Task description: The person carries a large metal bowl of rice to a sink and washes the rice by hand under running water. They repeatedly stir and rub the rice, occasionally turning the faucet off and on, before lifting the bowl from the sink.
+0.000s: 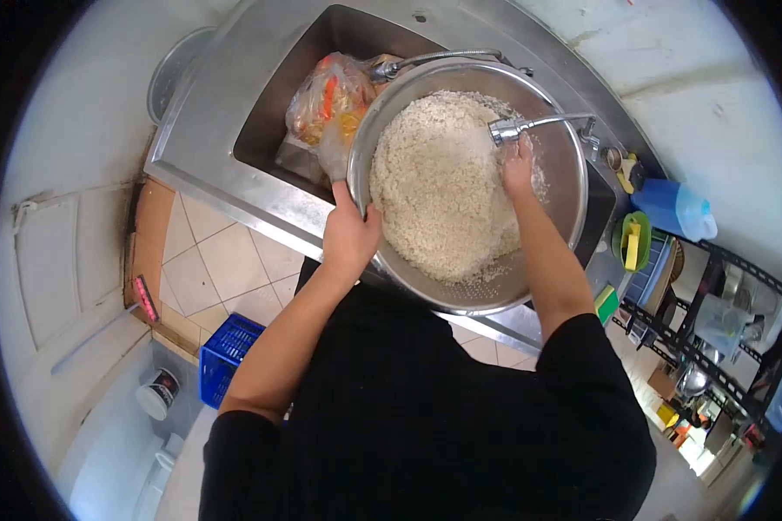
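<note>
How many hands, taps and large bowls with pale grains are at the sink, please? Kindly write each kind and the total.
Hands: 2
Taps: 2
Large bowl with pale grains: 1
Total: 5

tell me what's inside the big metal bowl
Pale grains lie heaped inside the big metal bowl, some scattered on its wall. The right hand and faucet head cover part of them. The grains hide most of the bowl's bottom; anything buried in them cannot be seen.

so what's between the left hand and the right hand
In the head view, pale, rice-like grain in the metal bowl lies between the left hand, at the bowl's rim, and the right hand, by the faucet spout.
</note>
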Motion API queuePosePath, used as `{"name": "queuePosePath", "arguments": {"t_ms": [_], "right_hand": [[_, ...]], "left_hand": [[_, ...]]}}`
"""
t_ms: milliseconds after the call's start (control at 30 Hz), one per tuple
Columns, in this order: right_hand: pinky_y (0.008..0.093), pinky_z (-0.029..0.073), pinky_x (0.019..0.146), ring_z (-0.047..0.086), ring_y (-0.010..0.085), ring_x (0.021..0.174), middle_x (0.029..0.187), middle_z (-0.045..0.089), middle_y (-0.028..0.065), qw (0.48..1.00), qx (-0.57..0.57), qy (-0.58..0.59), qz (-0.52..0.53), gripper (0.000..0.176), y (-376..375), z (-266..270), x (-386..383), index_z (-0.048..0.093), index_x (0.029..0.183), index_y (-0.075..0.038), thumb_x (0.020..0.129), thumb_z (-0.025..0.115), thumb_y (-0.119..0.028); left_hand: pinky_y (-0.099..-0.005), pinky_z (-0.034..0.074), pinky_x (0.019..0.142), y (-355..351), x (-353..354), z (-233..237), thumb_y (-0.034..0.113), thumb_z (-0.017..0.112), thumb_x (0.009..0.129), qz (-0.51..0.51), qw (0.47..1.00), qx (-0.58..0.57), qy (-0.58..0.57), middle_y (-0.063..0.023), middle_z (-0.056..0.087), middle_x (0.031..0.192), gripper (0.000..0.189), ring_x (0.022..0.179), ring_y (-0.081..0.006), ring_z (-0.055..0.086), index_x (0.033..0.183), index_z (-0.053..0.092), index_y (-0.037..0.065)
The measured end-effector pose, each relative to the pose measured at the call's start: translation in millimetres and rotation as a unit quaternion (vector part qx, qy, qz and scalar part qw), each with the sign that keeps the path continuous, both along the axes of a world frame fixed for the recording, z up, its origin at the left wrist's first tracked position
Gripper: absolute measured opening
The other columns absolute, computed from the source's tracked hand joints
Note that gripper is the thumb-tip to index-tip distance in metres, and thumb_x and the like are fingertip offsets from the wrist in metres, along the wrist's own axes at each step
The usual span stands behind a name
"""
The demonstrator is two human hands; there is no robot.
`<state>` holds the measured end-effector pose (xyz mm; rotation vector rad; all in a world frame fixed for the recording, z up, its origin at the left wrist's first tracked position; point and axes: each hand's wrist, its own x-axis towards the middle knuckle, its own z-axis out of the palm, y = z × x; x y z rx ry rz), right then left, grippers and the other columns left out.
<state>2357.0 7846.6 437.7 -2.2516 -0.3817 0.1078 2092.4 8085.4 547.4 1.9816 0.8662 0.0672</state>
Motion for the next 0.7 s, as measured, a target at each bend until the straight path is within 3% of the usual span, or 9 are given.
{"name": "queuePosePath", "arguments": {"t_ms": [67, 133, 167, 233, 333, 400, 533, 667, 700], "right_hand": [[0.0351, 0.045, 0.104, 0.059, 0.0233, 0.117, 0.126, 0.062, 0.0164, 0.992, 0.075, 0.095, -0.032, 0.034, 16, -20, 15, 0.058, 0.129, 0.002, 0.099, 0.057, -0.015], [0.0299, 0.047, 0.099, 0.059, 0.0158, 0.112, 0.121, 0.064, 0.0093, 0.965, 0.255, 0.061, 0.031, 0.035, 20, -59, 27, 0.057, 0.128, 0.002, 0.098, 0.059, -0.016], [0.0319, 0.048, 0.099, 0.06, 0.0177, 0.11, 0.12, 0.065, 0.009, 0.981, 0.165, -0.016, 0.101, 0.038, 29, -37, 26, 0.056, 0.13, 0.003, 0.098, 0.061, -0.017], [0.0331, 0.048, 0.098, 0.061, 0.0186, 0.11, 0.12, 0.065, 0.0096, 0.984, 0.149, 0.017, 0.091, 0.039, 46, -68, 32, 0.057, 0.13, 0.002, 0.099, 0.06, -0.022], [0.0377, 0.049, 0.096, 0.062, 0.0228, 0.107, 0.118, 0.066, 0.011, 0.976, 0.108, 0.174, 0.077, 0.041, 79, -33, 13, 0.061, 0.129, -0.005, 0.102, 0.056, -0.035], [0.0415, 0.051, 0.093, 0.064, 0.0269, 0.104, 0.116, 0.067, 0.0135, 0.929, -0.052, 0.353, 0.1, 0.04, 96, 32, -18, 0.063, 0.127, -0.008, 0.104, 0.049, -0.037], [0.0461, 0.038, 0.111, 0.052, 0.0326, 0.129, 0.143, 0.054, 0.0176, 0.91, -0.094, 0.008, 0.403, 0.044, 71, 21, -87, 0.06, 0.134, -0.007, 0.104, 0.045, -0.036], [0.0458, 0.031, 0.119, 0.033, 0.0393, 0.146, 0.158, 0.036, 0.0199, 0.911, -0.207, -0.09, 0.345, 0.055, 8, 70, -127, 0.043, 0.15, -0.01, 0.103, 0.048, -0.038], [0.0488, 0.024, 0.121, 0.026, 0.0386, 0.15, 0.163, 0.027, 0.0187, 0.921, -0.278, 0.045, 0.269, 0.061, -5, 82, -131, 0.037, 0.155, -0.013, 0.104, 0.043, -0.046]], "left_hand": [[-0.0595, 0.051, 0.067, 0, 0, -2, 0.011, 0.059, 0.09, 0.004, 1.0, -0.003, 0.0, -0.0354, 0.065, 0.08, 0.048, 0.077, -0.0543, 0.064, 0.128, 0.033, -0.002], [-0.0591, 0.051, 0.067, -3, 0, -6, 0.009, 0.059, 0.09, 0.012, 1.0, 0.007, 0.004, -0.0354, 0.065, 0.081, 0.044, 0.077, -0.0545, 0.064, 0.125, 0.034, -0.002], [-0.0583, 0.051, 0.068, -5, 0, -3, 0.009, 0.059, 0.091, 0.023, 1.0, 0.007, 0.003, -0.0354, 0.066, 0.082, 0.045, 0.078, -0.0543, 0.065, 0.126, 0.034, -0.002], [-0.0547, 0.053, 0.071, -12, -3, -5, 0.008, 0.059, 0.091, 0.042, 0.999, 0.01, 0.005, -0.0343, 0.067, 0.088, 0.046, 0.082, -0.0521, 0.067, 0.129, 0.036, -0.001], [-0.0474, 0.054, 0.081, -15, 2, 8, 0.01, 0.062, 0.091, 0.074, 0.996, -0.026, 0.048, -0.0313, 0.068, 0.101, 0.044, 0.093, -0.0449, 0.069, 0.127, 0.04, -0.003], [-0.0469, 0.053, 0.082, -17, 1, 5, 0.01, 0.062, 0.09, 0.073, 0.996, -0.024, 0.04, -0.0309, 0.067, 0.102, 0.042, 0.094, -0.0438, 0.069, 0.125, 0.041, -0.004], [-0.0456, 0.052, 0.087, -21, -1, 2, 0.01, 0.062, 0.091, 0.095, 0.995, -0.004, -0.014, -0.0301, 0.067, 0.105, 0.041, 0.098, -0.0422, 0.068, 0.124, 0.044, -0.005], [-0.047, 0.053, 0.083, -25, -6, 2, 0.009, 0.06, 0.091, 0.106, 0.993, -0.018, -0.044, -0.0296, 0.069, 0.096, 0.038, 0.09, -0.0426, 0.07, 0.124, 0.045, -0.004], [-0.0446, 0.052, 0.089, -24, -3, 10, 0.009, 0.059, 0.092, 0.102, 0.994, -0.03, -0.03, -0.0296, 0.067, 0.106, 0.039, 0.1, -0.0425, 0.068, 0.125, 0.044, -0.004]]}}
